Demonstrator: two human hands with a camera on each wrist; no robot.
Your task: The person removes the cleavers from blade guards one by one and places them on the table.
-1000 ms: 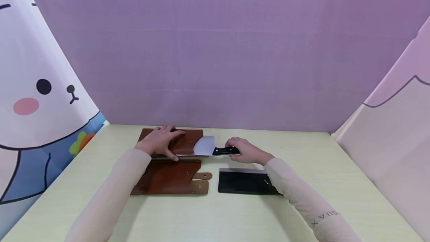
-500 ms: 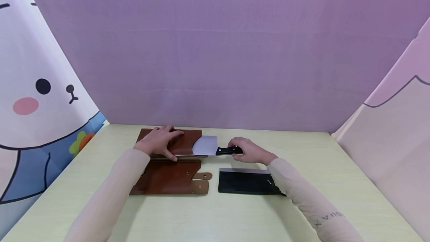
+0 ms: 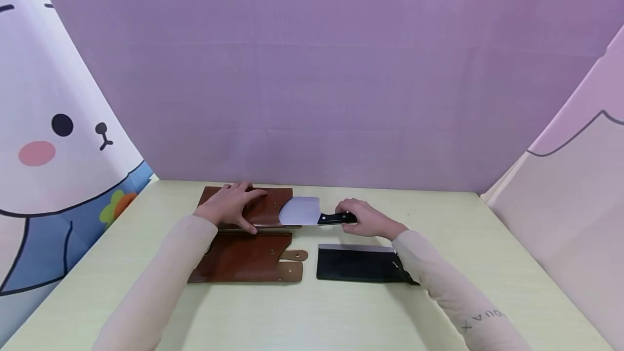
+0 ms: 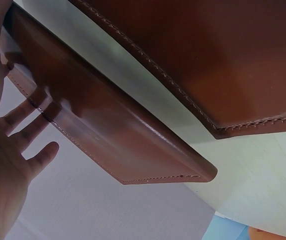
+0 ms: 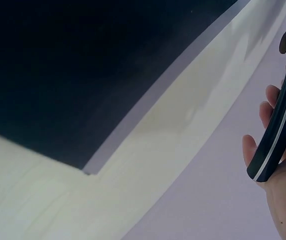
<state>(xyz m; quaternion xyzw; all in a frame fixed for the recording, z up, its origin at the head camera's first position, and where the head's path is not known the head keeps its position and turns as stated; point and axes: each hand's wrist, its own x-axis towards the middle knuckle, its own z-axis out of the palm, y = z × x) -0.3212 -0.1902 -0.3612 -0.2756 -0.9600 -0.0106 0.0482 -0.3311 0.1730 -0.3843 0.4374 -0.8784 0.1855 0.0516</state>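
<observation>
In the head view, my left hand (image 3: 231, 203) spans the upper brown leather knife sheath (image 3: 273, 199), thumb at its near edge and fingers toward its far edge. The left wrist view shows fingertips touching the sheath's stitched edge, with the little finger off the leather. A cleaver with a pale, shiny blade (image 3: 301, 211) sticks partly out of that sheath's right end. My right hand (image 3: 366, 218) grips its black riveted handle (image 3: 332, 219), fingers curled round it in the right wrist view. How much blade is inside the sheath is hidden.
Nearer me lies a second brown leather sheath (image 3: 244, 258) with snap straps at its right end. To its right is a dark cleaver (image 3: 358, 264) with a bright edge strip, partly hidden by my right sleeve. A purple cloth (image 3: 317, 96) backs the pale table (image 3: 273, 318).
My right hand has moved right with the cleaver, and more of the blade shows outside the sheath. My left hand and the sheath have shifted slightly left, then stayed put.
</observation>
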